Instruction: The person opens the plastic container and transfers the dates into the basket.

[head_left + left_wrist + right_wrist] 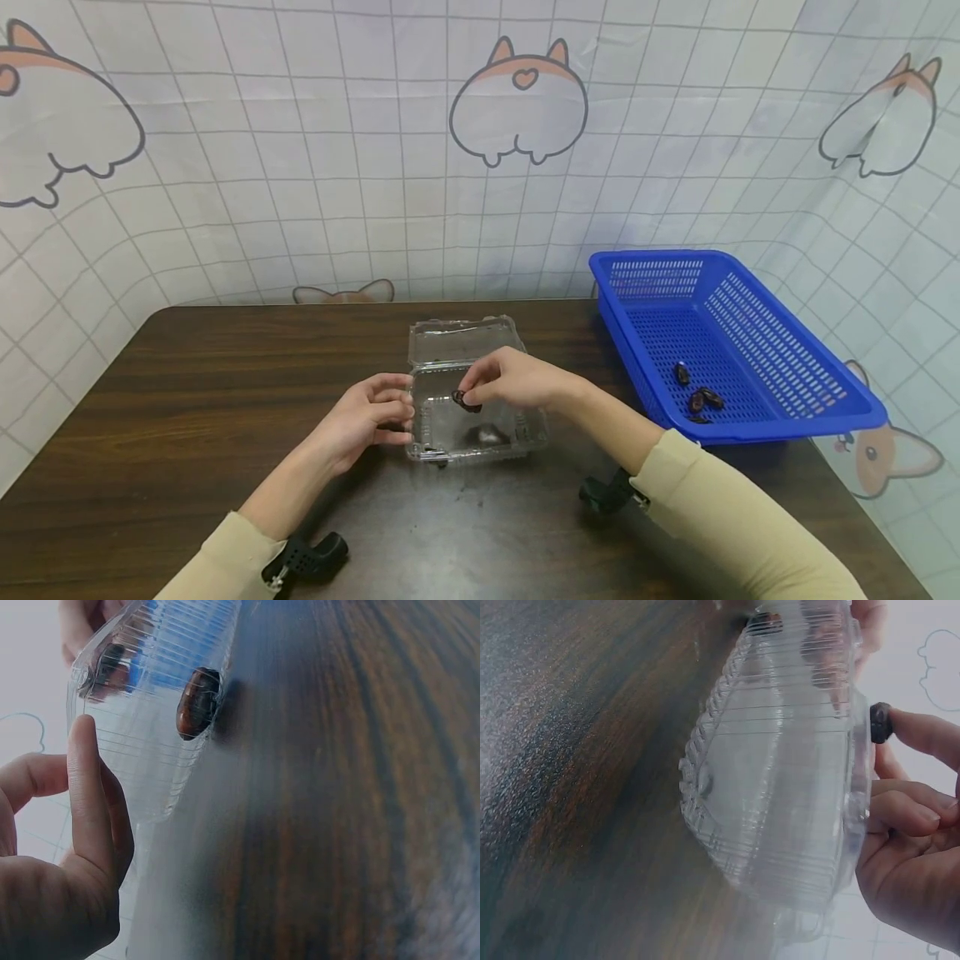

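A clear plastic clamshell container (pixel 442 425) sits on the table with its lid (pixel 457 340) folded back. My left hand (pixel 371 419) rests its nearly straight fingers against the container's left rim. In the left wrist view, a dark brown date (pixel 199 703) shows low at the clear wall of the container. My right hand (pixel 517 379) pinches a wrinkled, dark date (pixel 467 402) between thumb and fingertips above the container. In the right wrist view, that pinched date (pixel 881 723) is just over the rim, with the other fingers curled beside the wall.
A blue perforated basket (pixel 630 358) stands at the right of the table, with several dates (pixel 711 398) lying near its front end. Dark wood-grain table (pixel 225 392) surrounds the container. A white tiled-pattern curtain (pixel 300 167) hangs behind and at the sides.
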The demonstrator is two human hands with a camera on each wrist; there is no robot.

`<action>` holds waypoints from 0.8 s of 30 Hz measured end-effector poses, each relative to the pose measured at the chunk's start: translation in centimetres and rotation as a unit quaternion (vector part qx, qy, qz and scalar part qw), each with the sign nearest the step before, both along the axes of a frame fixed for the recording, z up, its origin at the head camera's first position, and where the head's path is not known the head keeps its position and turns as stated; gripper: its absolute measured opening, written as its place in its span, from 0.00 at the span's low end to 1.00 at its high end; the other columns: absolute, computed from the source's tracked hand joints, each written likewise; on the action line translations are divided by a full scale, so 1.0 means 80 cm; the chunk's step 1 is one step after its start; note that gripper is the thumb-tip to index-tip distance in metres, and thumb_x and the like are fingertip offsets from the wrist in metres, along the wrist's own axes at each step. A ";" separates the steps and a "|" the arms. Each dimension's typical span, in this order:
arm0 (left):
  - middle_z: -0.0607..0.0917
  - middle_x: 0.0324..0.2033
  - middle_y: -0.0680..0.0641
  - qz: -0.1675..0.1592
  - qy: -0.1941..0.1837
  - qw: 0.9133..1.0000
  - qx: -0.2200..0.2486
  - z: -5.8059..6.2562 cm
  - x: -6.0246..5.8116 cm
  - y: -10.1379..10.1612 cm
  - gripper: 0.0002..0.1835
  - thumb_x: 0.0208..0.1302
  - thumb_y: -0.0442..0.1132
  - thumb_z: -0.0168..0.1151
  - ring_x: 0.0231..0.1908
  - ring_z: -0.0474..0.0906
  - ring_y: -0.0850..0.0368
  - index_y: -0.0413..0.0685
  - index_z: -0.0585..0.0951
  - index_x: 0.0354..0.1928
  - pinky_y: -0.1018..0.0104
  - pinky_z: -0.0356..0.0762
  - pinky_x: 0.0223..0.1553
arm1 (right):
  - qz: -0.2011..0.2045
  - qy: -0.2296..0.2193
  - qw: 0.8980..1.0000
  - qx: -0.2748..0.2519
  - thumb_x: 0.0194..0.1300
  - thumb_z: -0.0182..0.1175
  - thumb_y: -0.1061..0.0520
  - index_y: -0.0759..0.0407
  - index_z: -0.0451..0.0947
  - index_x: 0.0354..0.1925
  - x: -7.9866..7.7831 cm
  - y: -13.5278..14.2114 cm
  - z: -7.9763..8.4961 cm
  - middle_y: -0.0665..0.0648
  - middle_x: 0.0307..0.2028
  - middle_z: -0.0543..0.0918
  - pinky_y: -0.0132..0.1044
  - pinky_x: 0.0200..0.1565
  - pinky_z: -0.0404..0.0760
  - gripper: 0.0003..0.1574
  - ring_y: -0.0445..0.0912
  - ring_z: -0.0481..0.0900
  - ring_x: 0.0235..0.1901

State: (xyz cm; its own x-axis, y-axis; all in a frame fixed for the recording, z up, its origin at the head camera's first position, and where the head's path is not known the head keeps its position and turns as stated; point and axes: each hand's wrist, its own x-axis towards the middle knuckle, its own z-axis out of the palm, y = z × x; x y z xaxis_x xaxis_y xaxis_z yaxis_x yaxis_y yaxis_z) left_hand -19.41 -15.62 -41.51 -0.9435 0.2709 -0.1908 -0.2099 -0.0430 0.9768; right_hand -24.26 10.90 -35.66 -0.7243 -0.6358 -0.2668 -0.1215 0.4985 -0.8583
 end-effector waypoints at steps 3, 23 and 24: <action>0.78 0.40 0.45 -0.001 0.000 1.000 -0.002 0.000 0.001 -0.001 0.31 0.65 0.25 0.60 0.34 0.79 0.55 0.30 0.64 0.69 0.60 0.88 0.37 | -0.022 -0.003 1.000 -0.010 0.71 0.65 0.55 0.59 0.85 0.49 0.002 0.004 0.004 0.54 0.40 0.85 0.34 0.24 0.63 0.11 0.41 0.65 0.24; 0.78 0.41 0.43 0.001 -0.001 1.000 -0.010 0.002 -0.002 -0.002 0.31 0.65 0.25 0.60 0.34 0.79 0.54 0.30 0.65 0.70 0.61 0.88 0.36 | -0.129 -0.038 0.985 -0.110 0.71 0.64 0.59 0.63 0.81 0.53 0.009 0.050 0.043 0.47 0.19 0.63 0.33 0.23 0.55 0.14 0.41 0.52 0.17; 0.78 0.41 0.43 0.000 0.001 1.000 -0.011 0.002 -0.002 -0.002 0.31 0.65 0.25 0.60 0.34 0.79 0.54 0.30 0.64 0.70 0.61 0.88 0.36 | -0.131 -0.039 0.983 -0.120 0.71 0.63 0.60 0.64 0.81 0.53 0.009 0.052 0.044 0.47 0.18 0.61 0.33 0.23 0.55 0.15 0.41 0.52 0.17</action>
